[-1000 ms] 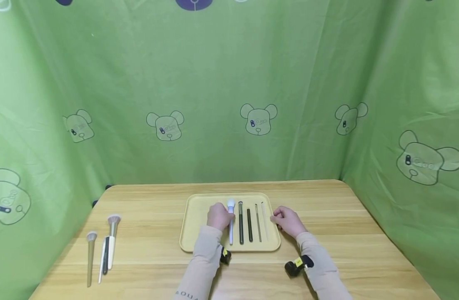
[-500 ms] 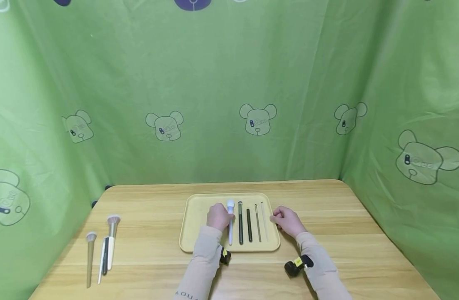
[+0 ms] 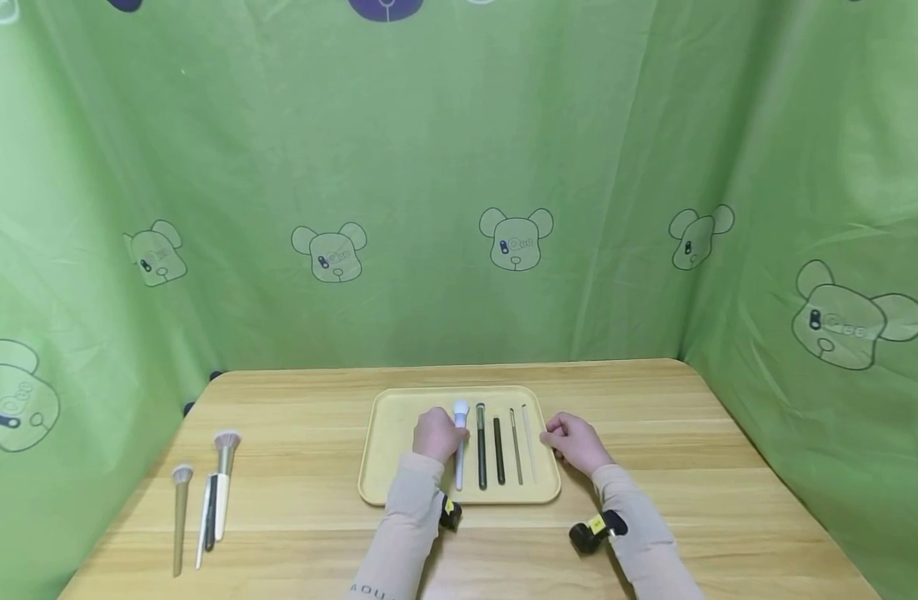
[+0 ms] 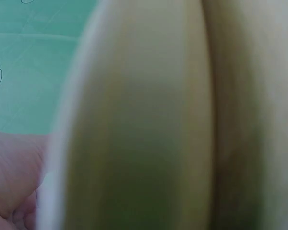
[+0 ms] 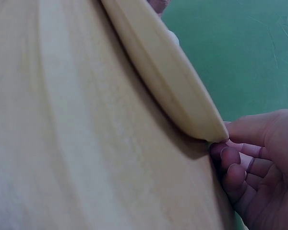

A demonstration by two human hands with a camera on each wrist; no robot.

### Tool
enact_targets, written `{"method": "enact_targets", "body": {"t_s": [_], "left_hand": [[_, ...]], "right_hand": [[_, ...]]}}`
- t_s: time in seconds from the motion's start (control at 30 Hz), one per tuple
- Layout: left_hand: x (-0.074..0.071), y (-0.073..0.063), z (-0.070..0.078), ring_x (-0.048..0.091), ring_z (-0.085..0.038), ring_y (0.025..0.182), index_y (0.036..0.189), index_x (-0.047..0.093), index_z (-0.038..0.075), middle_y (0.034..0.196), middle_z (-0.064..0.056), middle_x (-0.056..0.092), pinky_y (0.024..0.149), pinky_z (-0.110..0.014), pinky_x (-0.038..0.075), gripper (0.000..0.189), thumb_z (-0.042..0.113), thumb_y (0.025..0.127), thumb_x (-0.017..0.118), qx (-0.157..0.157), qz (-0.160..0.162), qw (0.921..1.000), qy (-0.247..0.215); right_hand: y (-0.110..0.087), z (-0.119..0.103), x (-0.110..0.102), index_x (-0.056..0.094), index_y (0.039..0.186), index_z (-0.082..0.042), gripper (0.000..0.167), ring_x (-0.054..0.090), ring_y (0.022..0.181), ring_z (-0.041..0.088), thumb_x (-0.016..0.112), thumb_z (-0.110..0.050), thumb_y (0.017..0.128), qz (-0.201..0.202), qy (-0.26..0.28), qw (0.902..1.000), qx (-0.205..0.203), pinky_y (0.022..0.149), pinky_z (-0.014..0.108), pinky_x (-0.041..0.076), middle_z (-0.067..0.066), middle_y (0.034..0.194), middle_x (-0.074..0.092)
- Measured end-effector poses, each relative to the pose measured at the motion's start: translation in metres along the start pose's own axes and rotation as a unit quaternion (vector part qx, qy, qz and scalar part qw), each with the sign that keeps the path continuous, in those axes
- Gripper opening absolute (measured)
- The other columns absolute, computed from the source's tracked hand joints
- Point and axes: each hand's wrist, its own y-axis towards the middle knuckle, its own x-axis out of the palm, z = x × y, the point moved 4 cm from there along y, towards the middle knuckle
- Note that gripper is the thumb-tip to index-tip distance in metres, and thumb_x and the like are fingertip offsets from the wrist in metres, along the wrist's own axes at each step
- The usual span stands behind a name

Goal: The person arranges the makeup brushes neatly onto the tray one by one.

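On the cream tray (image 3: 391, 417) lies a makeup brush (image 3: 461, 408) with white bristles and a pale lavender handle. My left hand (image 3: 435, 435) pinches its handle, thumb on the right side; in the left wrist view the blurred tray side hides most of that grip. To its right lie a thick black-handled brush (image 3: 482, 454), a shorter black stick (image 3: 500, 454), a thin brownish brush (image 3: 516, 454) and a thin whitish one (image 3: 530, 446). My right hand (image 3: 576, 443) holds the tray's right rim, thumb above and fingers curled at its underside in the right wrist view.
At the left of the wooden table (image 3: 301, 467), a tan brush (image 3: 181, 525), a slim white one, a dark one (image 3: 212, 517) and a large white-handled brush (image 3: 222, 492) lie together. Green curtains (image 3: 429, 317) surround the table's back and sides.
The lavender brush's handle end has shifted very slightly left under my left hand. My right hand stays at the tray rim, and the other brushes have not moved.
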Motion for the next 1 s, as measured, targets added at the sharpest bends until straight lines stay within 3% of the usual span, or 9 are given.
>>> {"method": "enact_targets", "body": {"t_s": [0.7,1.0], "left_hand": [[0.0002,0.0025,-0.0009,0.043,-0.011,0.042,0.058,0.054,0.009,0.052,0.0,0.052,0.039,-0.021,0.037,0.028,0.009,0.075,0.076,0.002,-0.001,0.9999,-0.016],[-0.0015,0.0001,-0.0005,0.046,-0.011,0.045,0.061,0.059,0.007,0.055,-0.001,0.056,0.04,-0.021,0.038,0.024,0.011,0.076,0.077,-0.004,0.001,0.9997,-0.023]], "right_hand": [[0.0001,-0.0006,-0.0003,0.058,0.096,0.002,0.013,0.053,0.06,0.014,0.063,-0.009,0.089,0.0,-0.004,0.9999,0.01,0.054,0.026,0.047,0.004,0.071,0.058],[-0.0003,-0.0008,0.0003,0.058,0.097,0.002,0.014,0.053,0.06,0.014,0.063,-0.009,0.089,-0.002,-0.004,1.0,0.008,0.055,0.026,0.047,0.005,0.072,0.059]]}}
